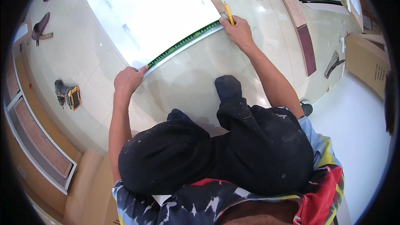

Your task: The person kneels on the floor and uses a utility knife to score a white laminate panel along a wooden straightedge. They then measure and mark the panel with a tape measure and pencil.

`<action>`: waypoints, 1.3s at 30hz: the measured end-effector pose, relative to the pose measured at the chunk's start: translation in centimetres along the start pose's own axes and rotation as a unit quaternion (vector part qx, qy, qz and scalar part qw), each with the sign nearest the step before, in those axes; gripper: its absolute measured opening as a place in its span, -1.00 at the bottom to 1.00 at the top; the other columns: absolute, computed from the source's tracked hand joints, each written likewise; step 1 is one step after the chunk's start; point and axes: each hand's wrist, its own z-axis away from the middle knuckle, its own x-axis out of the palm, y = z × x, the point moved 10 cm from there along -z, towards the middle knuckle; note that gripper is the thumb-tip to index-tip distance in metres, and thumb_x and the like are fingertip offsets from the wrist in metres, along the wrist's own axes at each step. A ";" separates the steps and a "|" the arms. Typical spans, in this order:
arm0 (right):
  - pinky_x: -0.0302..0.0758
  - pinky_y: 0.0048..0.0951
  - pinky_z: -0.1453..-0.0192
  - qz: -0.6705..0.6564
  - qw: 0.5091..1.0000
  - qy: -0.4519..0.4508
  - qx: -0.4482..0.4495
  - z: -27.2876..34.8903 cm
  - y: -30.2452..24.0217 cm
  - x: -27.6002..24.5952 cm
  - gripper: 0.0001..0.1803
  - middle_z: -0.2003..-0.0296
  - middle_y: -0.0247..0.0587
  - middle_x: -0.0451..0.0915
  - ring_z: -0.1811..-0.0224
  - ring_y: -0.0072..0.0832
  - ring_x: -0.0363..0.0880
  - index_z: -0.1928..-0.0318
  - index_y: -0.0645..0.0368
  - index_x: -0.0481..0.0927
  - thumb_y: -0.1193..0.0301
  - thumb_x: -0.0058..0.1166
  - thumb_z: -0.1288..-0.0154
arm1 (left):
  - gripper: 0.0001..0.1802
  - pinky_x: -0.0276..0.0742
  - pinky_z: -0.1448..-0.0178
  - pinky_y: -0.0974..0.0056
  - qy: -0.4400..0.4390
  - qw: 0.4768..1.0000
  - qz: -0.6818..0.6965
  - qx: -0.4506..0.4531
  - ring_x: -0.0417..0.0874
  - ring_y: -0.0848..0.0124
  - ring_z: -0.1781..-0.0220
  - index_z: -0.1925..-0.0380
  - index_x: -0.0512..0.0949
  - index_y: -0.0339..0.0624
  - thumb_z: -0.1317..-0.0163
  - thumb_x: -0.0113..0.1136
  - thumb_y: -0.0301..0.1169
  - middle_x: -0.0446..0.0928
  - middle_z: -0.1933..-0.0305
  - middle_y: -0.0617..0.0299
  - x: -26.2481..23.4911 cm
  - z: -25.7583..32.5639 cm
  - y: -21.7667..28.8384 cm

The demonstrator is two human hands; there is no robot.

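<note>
A large white panel (146,8) lies on the pale tiled floor in front of me. Along its near edge runs a long green-faced ruler (183,41). My left hand (128,79) presses down on the ruler's left end at the panel's corner. My right hand (237,29) rests on the ruler's right end and grips a yellow pencil (228,13), its tip at the panel's edge. I am crouched, with my black-trousered knees (208,150) below the hands.
A yellow-and-black cordless drill (68,96) lies on the floor to the left. Wooden boards (296,12) lie at the upper right, a framed panel (37,137) at the left, a cardboard box (366,62) and a dark tool (333,63) on the right.
</note>
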 end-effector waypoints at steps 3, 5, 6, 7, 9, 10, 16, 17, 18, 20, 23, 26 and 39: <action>0.50 -0.13 0.22 0.014 0.999 0.026 -0.024 0.5 -1.3 -1.0 -0.50 0.47 0.09 0.63 0.38 -0.07 0.63 0.31 0.31 0.63 0.02 0.07 -0.36 | -0.23 0.58 -0.01 -0.01 0.017 1.000 -0.012 -0.004 0.72 -0.08 0.11 0.36 0.74 -0.31 -0.29 -0.07 0.26 0.69 0.22 -0.20 -0.2 0.0 0.0; 0.50 -0.09 0.20 0.002 0.997 0.059 -0.047 0.1 -1.6 -2.5 -0.52 0.45 0.12 0.62 0.38 -0.02 0.62 0.25 0.31 0.62 0.07 -0.01 -0.42 | -0.22 0.59 0.00 -0.01 0.041 0.999 -0.019 -0.010 0.72 -0.10 0.11 0.36 0.74 -0.33 -0.30 -0.08 0.26 0.69 0.23 -0.22 0.0 -0.4 0.0; 0.49 -0.07 0.18 -0.005 0.995 0.075 -0.058 -0.3 -1.5 -3.4 -0.53 0.44 0.13 0.62 0.37 0.01 0.62 0.23 0.31 0.61 0.09 -0.05 -0.45 | -0.21 0.59 -0.01 -0.02 0.041 0.999 -0.021 -0.012 0.71 -0.10 0.11 0.34 0.73 -0.35 -0.30 -0.08 0.26 0.68 0.22 -0.23 0.2 -0.5 0.1; 0.53 -0.14 0.24 0.004 0.997 0.036 -0.070 -0.7 -1.8 -3.1 -0.60 0.38 0.08 0.62 0.40 -0.12 0.65 0.01 0.30 0.57 0.19 -0.10 -0.48 | -0.21 0.59 -0.02 -0.02 0.042 0.999 -0.024 -0.015 0.71 -0.11 0.10 0.33 0.73 -0.36 -0.30 -0.08 0.26 0.68 0.21 -0.24 0.1 -0.6 0.2; 0.56 -0.36 0.34 -0.056 0.992 0.032 -0.105 -0.7 -2.4 -3.4 -0.59 0.35 -0.06 0.60 0.43 -0.39 0.61 -0.17 0.27 0.49 0.24 -0.09 -0.51 | -0.20 0.59 -0.04 -0.03 0.040 0.999 -0.033 -0.016 0.71 -0.12 0.07 0.28 0.72 -0.38 -0.30 -0.08 0.26 0.68 0.18 -0.25 0.0 -0.7 0.3; 0.58 -0.47 0.39 -0.087 0.988 0.028 -0.123 -0.4 -3.6 -3.7 -0.56 0.33 -0.14 0.60 0.45 -0.53 0.59 -0.26 0.25 0.45 0.26 -0.08 -0.52 | -0.19 0.59 -0.05 -0.03 0.038 0.998 -0.040 -0.016 0.71 -0.12 0.06 0.24 0.71 -0.39 -0.31 -0.08 0.26 0.68 0.17 -0.25 -0.1 -0.7 0.3; 0.69 -0.27 0.15 -0.196 0.969 -0.072 -0.134 -0.6 -6.9 -4.2 -0.53 0.13 -0.10 0.64 0.25 -0.32 0.71 -0.35 0.21 0.34 0.38 -0.12 -0.48 | -0.22 0.60 -0.09 0.01 0.019 0.998 -0.056 -0.029 0.70 -0.08 0.00 0.12 0.68 -0.38 -0.31 -0.06 0.23 0.67 0.09 -0.22 -0.3 -0.5 0.8; 0.68 -0.27 0.09 -0.311 0.932 -0.140 -0.125 -1.0 -6.8 -3.5 -0.55 0.12 -0.10 0.64 0.19 -0.33 0.71 -0.32 0.20 0.37 0.39 -0.09 -0.47 | -0.22 0.60 -0.09 0.01 0.019 0.998 -0.057 -0.029 0.70 -0.08 0.00 0.12 0.68 -0.38 -0.31 -0.06 0.24 0.67 0.08 -0.23 -0.3 -0.5 0.8; 0.67 -0.28 0.03 -0.419 0.877 -0.206 -0.112 -1.5 -6.6 -3.1 -0.57 0.12 -0.10 0.64 0.13 -0.34 0.70 -0.29 0.19 0.40 0.39 -0.06 -0.46 | -0.22 0.60 -0.09 0.01 0.021 0.998 -0.058 -0.026 0.70 -0.08 0.00 0.12 0.68 -0.38 -0.31 -0.06 0.24 0.67 0.09 -0.22 -0.4 -0.5 0.9; 0.62 -0.25 -0.10 -0.486 0.833 -0.230 -0.133 -1.6 -6.7 -3.2 -0.62 0.13 -0.15 0.63 0.05 -0.36 0.68 -0.24 0.14 0.43 0.38 -0.02 -0.47 | -0.22 0.60 -0.09 0.01 0.023 0.998 -0.059 -0.028 0.70 -0.08 0.00 0.11 0.67 -0.38 -0.31 -0.07 0.24 0.67 0.09 -0.22 -0.6 -0.3 0.7; 0.55 -0.27 -0.19 -0.318 0.911 -0.092 -0.248 -1.2 -6.7 -5.2 -0.75 0.25 -0.30 0.62 0.00 -0.44 0.64 -0.06 0.09 0.53 0.28 0.03 -0.49 | -0.20 0.59 -0.08 -0.02 0.023 0.999 -0.045 -0.020 0.70 -0.10 0.02 0.15 0.69 -0.38 -0.32 -0.08 0.25 0.67 0.11 -0.25 -0.4 -0.6 0.7; 0.56 -0.31 -0.16 -0.185 0.953 -0.128 -0.201 -1.8 -5.6 -3.7 -0.71 0.24 -0.26 0.65 0.04 -0.42 0.65 0.03 0.11 0.62 0.20 0.11 -0.42 | -0.20 0.58 -0.08 -0.03 0.020 0.999 -0.039 -0.020 0.70 -0.11 0.04 0.18 0.70 -0.39 -0.33 -0.09 0.24 0.67 0.14 -0.26 0.0 -0.9 0.7; 0.56 -0.32 -0.14 0.015 0.966 -0.143 -0.214 -2.2 -6.0 -1.0 -0.43 0.32 -0.22 0.73 0.15 -0.38 0.71 0.01 0.18 0.71 -0.03 -0.18 -0.55 | -0.21 0.59 -0.05 -0.01 0.010 0.998 -0.050 -0.034 0.72 -0.06 0.07 0.20 0.72 -0.33 -0.32 -0.12 0.25 0.69 0.17 -0.19 0.0 -0.8 0.4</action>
